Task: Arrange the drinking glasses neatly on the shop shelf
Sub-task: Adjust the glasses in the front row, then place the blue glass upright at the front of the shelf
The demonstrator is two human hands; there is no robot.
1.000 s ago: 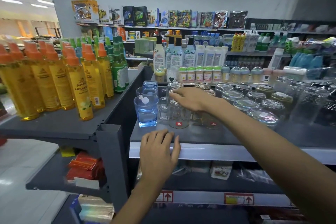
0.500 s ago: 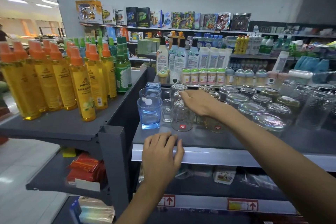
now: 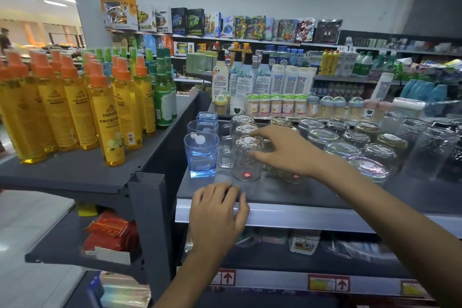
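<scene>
The grey shelf (image 3: pixel 275 194) carries the drinking glasses (image 3: pixel 342 150) in rows running back from its front edge, mouths down, probably to keep dust out. Its right end is cut off from view.

The right hand (image 3: pixel 287 152) reaches to the clear mugs (image 3: pixel 246 160) near the left end. Its fingers (image 3: pixel 257 132) are spread and fairly straight, touching the mugs rather than wrapped round one, seemingly nudging the column straight. It covers most of a labelled mug (image 3: pixel 295 177).

The left hand (image 3: pixel 217 212) rests relaxed on the front edge, holding no glass, likely as a brace.

Blue tumblers (image 3: pixel 201 155) line the left edge. The overlapping clear glass makes counting uncertain.
</scene>
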